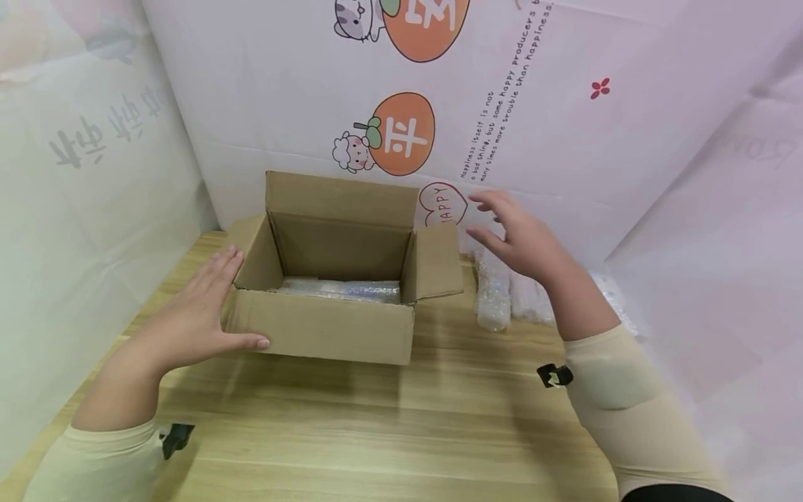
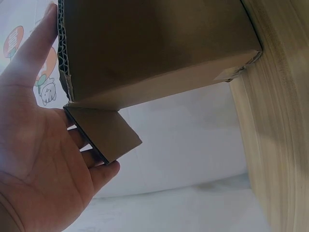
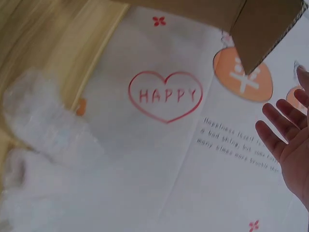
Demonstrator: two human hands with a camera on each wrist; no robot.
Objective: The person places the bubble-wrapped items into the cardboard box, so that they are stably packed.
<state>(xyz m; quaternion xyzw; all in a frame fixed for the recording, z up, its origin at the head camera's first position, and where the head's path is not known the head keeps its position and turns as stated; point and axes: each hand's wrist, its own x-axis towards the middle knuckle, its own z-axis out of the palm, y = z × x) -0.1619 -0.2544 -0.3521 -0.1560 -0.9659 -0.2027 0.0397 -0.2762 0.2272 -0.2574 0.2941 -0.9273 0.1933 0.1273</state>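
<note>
An open cardboard box (image 1: 326,328) stands on the wooden table with its flaps folded outward. Inside it lie items in clear bubble wrap (image 1: 339,289), partly hidden by the front wall. My left hand (image 1: 188,314) rests at the box's left front corner, fingers over the left side flap (image 2: 104,133) and thumb along the front one. To the right of the box, my right hand (image 1: 530,240) is raised in the air with fingers spread, holding nothing. It is nearest to the right flap (image 1: 439,261) and a bubble-wrapped bundle (image 1: 493,300).
Further bubble-wrapped bundles (image 1: 530,300) lie at the table's right back, partly behind the right forearm. A printed white sheet (image 1: 533,125) hangs close behind the box, with sheets along both sides. Wooden tabletop (image 1: 376,432) stretches in front of the box.
</note>
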